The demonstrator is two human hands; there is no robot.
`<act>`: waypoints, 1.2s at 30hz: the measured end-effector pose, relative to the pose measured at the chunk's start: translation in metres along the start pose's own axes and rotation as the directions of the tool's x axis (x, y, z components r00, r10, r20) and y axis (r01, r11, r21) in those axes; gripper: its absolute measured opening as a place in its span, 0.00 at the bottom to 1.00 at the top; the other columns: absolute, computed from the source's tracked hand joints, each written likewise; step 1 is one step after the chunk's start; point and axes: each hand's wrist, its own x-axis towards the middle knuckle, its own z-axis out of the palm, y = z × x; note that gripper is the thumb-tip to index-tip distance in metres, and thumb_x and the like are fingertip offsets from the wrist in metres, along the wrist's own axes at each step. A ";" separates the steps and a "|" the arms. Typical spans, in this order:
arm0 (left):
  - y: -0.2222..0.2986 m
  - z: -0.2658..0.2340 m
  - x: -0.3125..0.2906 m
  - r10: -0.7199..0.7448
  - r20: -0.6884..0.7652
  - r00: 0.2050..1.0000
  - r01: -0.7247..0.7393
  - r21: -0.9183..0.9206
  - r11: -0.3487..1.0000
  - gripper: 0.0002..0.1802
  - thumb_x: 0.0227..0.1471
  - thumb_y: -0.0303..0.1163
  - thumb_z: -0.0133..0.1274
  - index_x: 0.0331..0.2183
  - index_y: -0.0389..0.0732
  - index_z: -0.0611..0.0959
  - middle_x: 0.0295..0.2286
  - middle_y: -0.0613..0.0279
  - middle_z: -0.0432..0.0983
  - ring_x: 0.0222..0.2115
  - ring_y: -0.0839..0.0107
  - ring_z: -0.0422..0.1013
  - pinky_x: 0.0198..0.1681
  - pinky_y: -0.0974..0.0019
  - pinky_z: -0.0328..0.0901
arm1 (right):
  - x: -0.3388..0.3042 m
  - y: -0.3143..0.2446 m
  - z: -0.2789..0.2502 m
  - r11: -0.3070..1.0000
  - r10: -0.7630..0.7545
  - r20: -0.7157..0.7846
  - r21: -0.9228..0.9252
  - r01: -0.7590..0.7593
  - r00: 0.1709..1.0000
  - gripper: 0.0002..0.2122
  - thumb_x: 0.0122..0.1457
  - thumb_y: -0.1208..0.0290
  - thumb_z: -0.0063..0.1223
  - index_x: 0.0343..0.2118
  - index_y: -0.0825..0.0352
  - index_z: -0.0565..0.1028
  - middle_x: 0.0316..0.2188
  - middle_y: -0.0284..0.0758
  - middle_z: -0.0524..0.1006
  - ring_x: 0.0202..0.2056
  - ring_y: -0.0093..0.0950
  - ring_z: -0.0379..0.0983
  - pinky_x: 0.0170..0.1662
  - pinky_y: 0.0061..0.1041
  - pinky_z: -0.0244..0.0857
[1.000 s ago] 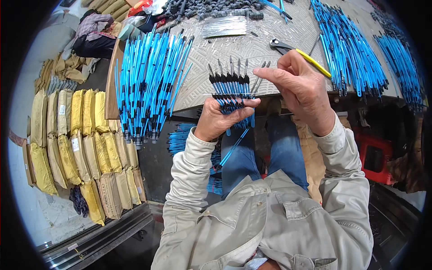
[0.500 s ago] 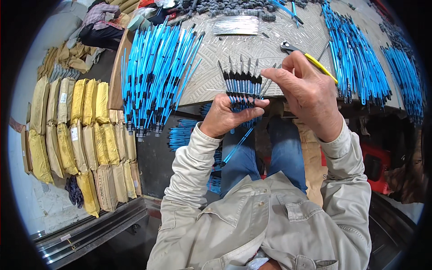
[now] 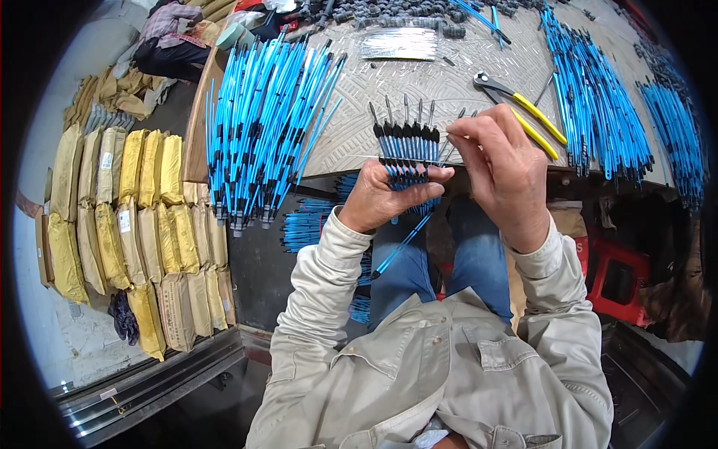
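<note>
My left hand is closed around a row of slim blue rods with black collars and dark pointed tips, side by side and pointing away from me. A thin pale wire lies across the row just above my left fingers. Close to the row's right end, my right hand has thumb and fingers drawn together in a pinch; whatever is between the fingertips is too fine to make out. Two more blue rods hang below my left hand. Beyond my right hand, pliers with yellow handles rest on the table.
A big bundle of blue rods lies at the table's left edge, another at the right. Thin silver wires lie in a stack farther back, near dark fittings. Wrapped packages are piled left; a person bends over behind.
My right hand has come slightly lower and its fingers have drawn together beside the row. More of the pliers shows. My left hand keeps its hold on the rods.
</note>
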 end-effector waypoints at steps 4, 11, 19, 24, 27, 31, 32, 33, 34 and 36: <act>0.001 0.000 0.000 0.033 -0.007 0.999 -0.033 0.033 0.999 0.12 0.43 0.26 0.60 0.35 0.40 0.83 0.32 0.65 0.79 0.33 0.78 0.73 0.39 0.74 0.66 | 0.003 0.003 -0.002 0.997 0.045 0.038 0.057 -0.047 0.998 0.06 0.47 0.80 0.56 0.29 0.67 0.73 0.22 0.33 0.68 0.18 0.24 0.67 0.21 0.19 0.60; 0.006 0.001 0.002 0.009 0.022 1.000 -0.010 0.028 1.000 0.13 0.43 0.26 0.61 0.36 0.39 0.83 0.33 0.64 0.79 0.34 0.78 0.73 0.40 0.73 0.66 | 0.006 0.010 -0.009 0.905 0.191 0.168 0.351 -0.240 0.967 0.04 0.48 0.77 0.55 0.27 0.66 0.72 0.18 0.31 0.70 0.17 0.19 0.67 0.20 0.17 0.59; 0.000 0.001 0.003 0.011 0.034 0.999 -0.011 -0.007 1.000 0.14 0.44 0.25 0.60 0.37 0.37 0.82 0.35 0.62 0.78 0.36 0.76 0.73 0.42 0.71 0.67 | 0.034 0.024 -0.018 0.592 0.178 0.673 0.510 -0.624 0.718 0.06 0.53 0.76 0.54 0.31 0.69 0.69 0.19 0.23 0.67 0.18 0.09 0.61 0.21 0.10 0.54; 0.002 0.004 0.004 -0.029 0.039 0.999 0.031 -0.047 0.998 0.15 0.46 0.30 0.59 0.38 0.36 0.81 0.36 0.57 0.78 0.38 0.72 0.72 0.45 0.68 0.65 | 0.048 0.031 -0.007 0.720 0.045 0.648 0.506 -0.474 0.761 0.08 0.53 0.73 0.56 0.31 0.69 0.70 0.19 0.22 0.65 0.21 0.08 0.60 0.22 0.09 0.55; 0.003 0.001 0.005 -0.010 0.050 0.999 0.012 -0.040 0.999 0.15 0.46 0.30 0.59 0.38 0.36 0.81 0.36 0.57 0.78 0.38 0.71 0.72 0.45 0.67 0.65 | 0.045 0.030 0.003 0.698 0.025 0.617 0.553 -0.456 0.787 0.09 0.52 0.73 0.57 0.33 0.69 0.71 0.19 0.22 0.64 0.22 0.08 0.61 0.23 0.09 0.56; 0.004 -0.002 0.005 0.028 0.067 0.997 -0.026 -0.028 0.999 0.13 0.45 0.24 0.59 0.37 0.37 0.81 0.36 0.60 0.78 0.37 0.75 0.73 0.43 0.70 0.67 | 0.034 0.028 0.006 0.595 0.088 0.588 0.616 -0.516 0.804 0.10 0.51 0.73 0.59 0.35 0.69 0.73 0.20 0.23 0.64 0.23 0.08 0.60 0.24 0.08 0.57; 0.005 -0.003 0.004 0.012 0.070 0.997 -0.010 -0.032 0.999 0.13 0.45 0.24 0.59 0.37 0.37 0.81 0.35 0.60 0.78 0.37 0.75 0.73 0.43 0.70 0.67 | 0.032 0.029 0.006 0.612 0.071 0.570 0.623 -0.488 0.818 0.10 0.51 0.72 0.59 0.35 0.69 0.73 0.20 0.23 0.64 0.24 0.08 0.60 0.25 0.08 0.57; 0.005 -0.004 0.004 -0.003 0.074 0.997 0.006 -0.036 0.999 0.13 0.45 0.25 0.59 0.37 0.37 0.81 0.35 0.61 0.78 0.37 0.75 0.73 0.43 0.70 0.67 | 0.031 0.030 0.006 0.628 0.054 0.553 0.629 -0.459 0.832 0.11 0.51 0.72 0.59 0.35 0.69 0.73 0.21 0.23 0.64 0.24 0.08 0.60 0.25 0.08 0.57; 0.006 -0.005 0.003 -0.004 0.069 0.998 0.007 -0.036 0.999 0.13 0.45 0.25 0.59 0.37 0.37 0.81 0.35 0.61 0.78 0.37 0.75 0.73 0.43 0.70 0.67 | 0.029 0.031 0.006 0.642 0.035 0.536 0.635 -0.430 0.844 0.11 0.51 0.72 0.59 0.35 0.69 0.73 0.21 0.23 0.64 0.24 0.08 0.60 0.25 0.08 0.58; 0.006 -0.005 0.002 0.003 0.068 0.998 -0.001 -0.018 1.000 0.13 0.44 0.25 0.60 0.37 0.37 0.82 0.34 0.61 0.78 0.36 0.75 0.73 0.42 0.70 0.67 | 0.026 0.027 -0.001 0.653 0.051 0.538 0.619 -0.436 0.841 0.10 0.51 0.72 0.59 0.35 0.69 0.74 0.21 0.24 0.64 0.24 0.09 0.60 0.25 0.09 0.57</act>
